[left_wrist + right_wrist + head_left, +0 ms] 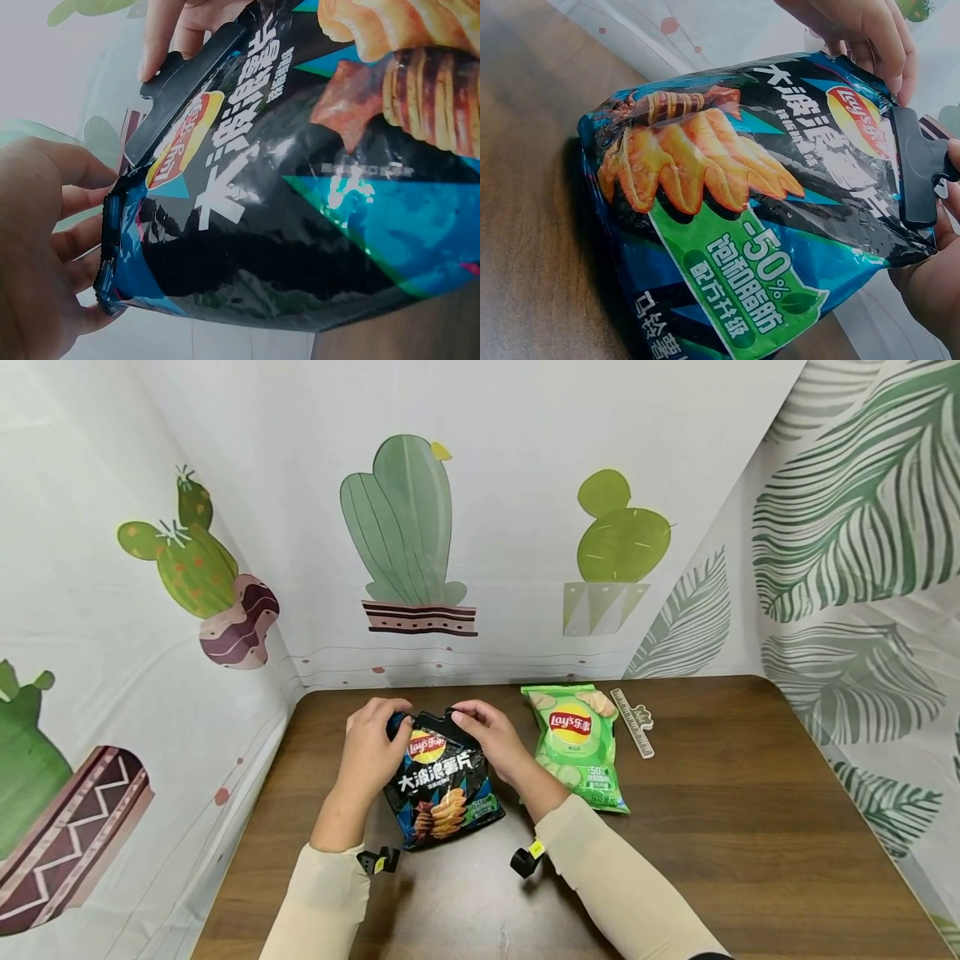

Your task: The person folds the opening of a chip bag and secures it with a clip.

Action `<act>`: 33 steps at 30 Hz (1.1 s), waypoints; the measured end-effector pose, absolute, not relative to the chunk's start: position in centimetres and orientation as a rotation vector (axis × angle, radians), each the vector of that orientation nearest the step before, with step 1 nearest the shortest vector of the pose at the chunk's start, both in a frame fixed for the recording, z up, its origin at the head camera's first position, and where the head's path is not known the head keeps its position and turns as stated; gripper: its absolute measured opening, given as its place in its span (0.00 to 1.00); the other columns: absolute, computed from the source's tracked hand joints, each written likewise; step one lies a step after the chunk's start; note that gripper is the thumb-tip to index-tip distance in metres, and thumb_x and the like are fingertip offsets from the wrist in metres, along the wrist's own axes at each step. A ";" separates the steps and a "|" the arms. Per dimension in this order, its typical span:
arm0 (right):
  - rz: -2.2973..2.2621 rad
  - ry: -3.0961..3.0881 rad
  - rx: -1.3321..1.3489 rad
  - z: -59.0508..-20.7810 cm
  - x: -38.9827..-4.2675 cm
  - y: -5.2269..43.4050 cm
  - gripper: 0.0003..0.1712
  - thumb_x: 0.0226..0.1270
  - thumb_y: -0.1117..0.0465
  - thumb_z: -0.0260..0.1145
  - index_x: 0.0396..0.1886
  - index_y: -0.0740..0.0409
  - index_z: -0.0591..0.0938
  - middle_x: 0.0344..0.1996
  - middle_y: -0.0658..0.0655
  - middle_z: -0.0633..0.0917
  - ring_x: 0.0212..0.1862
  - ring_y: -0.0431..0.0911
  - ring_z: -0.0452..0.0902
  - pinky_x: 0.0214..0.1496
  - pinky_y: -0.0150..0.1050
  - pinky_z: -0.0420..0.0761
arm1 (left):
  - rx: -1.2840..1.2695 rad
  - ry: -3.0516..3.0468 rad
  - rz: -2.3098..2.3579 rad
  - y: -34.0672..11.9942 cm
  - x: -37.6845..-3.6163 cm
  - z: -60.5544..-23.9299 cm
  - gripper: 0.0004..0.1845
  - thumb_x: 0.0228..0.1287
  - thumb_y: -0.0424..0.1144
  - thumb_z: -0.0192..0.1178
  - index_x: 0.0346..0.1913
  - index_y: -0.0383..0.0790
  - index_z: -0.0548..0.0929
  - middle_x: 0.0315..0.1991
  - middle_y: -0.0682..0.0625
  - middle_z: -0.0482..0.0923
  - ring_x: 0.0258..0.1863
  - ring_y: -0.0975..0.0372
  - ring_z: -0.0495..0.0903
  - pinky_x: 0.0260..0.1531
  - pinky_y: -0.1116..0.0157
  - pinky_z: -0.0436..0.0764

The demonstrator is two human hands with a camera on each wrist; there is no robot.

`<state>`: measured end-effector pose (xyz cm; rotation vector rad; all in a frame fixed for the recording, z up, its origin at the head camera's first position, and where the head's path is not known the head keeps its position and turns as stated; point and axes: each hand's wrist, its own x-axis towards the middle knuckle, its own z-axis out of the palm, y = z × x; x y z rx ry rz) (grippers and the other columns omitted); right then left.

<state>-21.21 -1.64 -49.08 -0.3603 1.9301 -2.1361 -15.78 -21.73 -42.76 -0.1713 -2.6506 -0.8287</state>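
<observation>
The top left corner of the black chip bag (442, 785) is pinched by the left hand (371, 747). The black sealing clip (450, 723) on its top edge is gripped by the right hand (491, 735). A green chip bag (581, 747) is seen just right.

The wooden table (750, 827) lies bare along its near edge and across the right side — a hand passes freely there. In the middle the black chip bag (444, 789) blocks the way, with the left hand (371, 747) and right hand (491, 735) at its top corners. Just right of it lies the green chip bag (581, 747), a pale bag clip (633, 722) close beside. Curtain walls close in the back and left — no passage.
</observation>
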 end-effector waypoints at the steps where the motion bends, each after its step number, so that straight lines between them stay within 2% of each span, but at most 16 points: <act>1: -2.136 1.931 -0.360 -49.1 -21.2 -1.6 0.20 0.75 0.55 0.63 0.60 0.60 0.81 0.43 0.48 0.78 0.45 0.42 0.72 0.51 0.36 0.74 | -0.166 -2.647 -0.833 -21.8 -15.8 -42.8 0.13 0.70 0.38 0.60 0.53 0.39 0.84 0.51 0.42 0.82 0.54 0.48 0.80 0.68 0.44 0.62; 7: -2.154 1.911 -0.367 -49.2 -21.2 -1.6 0.17 0.75 0.56 0.63 0.58 0.57 0.81 0.42 0.48 0.79 0.45 0.42 0.73 0.50 0.36 0.75 | -0.113 -2.622 -0.891 -22.0 -15.4 -43.0 0.15 0.71 0.39 0.59 0.57 0.39 0.83 0.55 0.42 0.76 0.57 0.47 0.73 0.67 0.44 0.62; 17: -2.161 1.915 -0.341 -49.3 -21.2 -1.7 0.18 0.76 0.54 0.62 0.58 0.56 0.82 0.42 0.48 0.80 0.45 0.43 0.73 0.51 0.39 0.74 | -0.037 -2.585 -0.922 -22.4 -15.0 -43.5 0.23 0.72 0.39 0.60 0.67 0.40 0.74 0.63 0.38 0.68 0.62 0.45 0.69 0.61 0.44 0.72; 25: -2.152 1.932 -0.283 -49.5 -21.0 -1.8 0.18 0.76 0.51 0.62 0.58 0.52 0.82 0.45 0.50 0.79 0.46 0.44 0.72 0.52 0.39 0.73 | 0.043 -2.532 -1.049 -22.7 -14.8 -44.3 0.35 0.74 0.43 0.58 0.78 0.43 0.57 0.68 0.36 0.62 0.68 0.44 0.66 0.65 0.42 0.69; 29: -2.188 1.902 -0.252 -49.5 -21.1 -1.9 0.19 0.76 0.52 0.61 0.59 0.55 0.82 0.50 0.51 0.81 0.49 0.43 0.74 0.55 0.38 0.74 | 0.122 -2.454 -1.156 -22.8 -14.5 -45.1 0.41 0.75 0.48 0.56 0.82 0.49 0.46 0.71 0.38 0.61 0.71 0.46 0.65 0.68 0.43 0.66; 33: -2.211 1.878 -0.221 -49.6 -21.2 -2.0 0.20 0.77 0.53 0.61 0.60 0.59 0.81 0.52 0.50 0.81 0.49 0.41 0.74 0.55 0.36 0.74 | 0.207 -2.391 -1.232 -22.8 -14.3 -46.0 0.43 0.75 0.52 0.56 0.82 0.50 0.44 0.71 0.40 0.62 0.71 0.48 0.65 0.70 0.44 0.65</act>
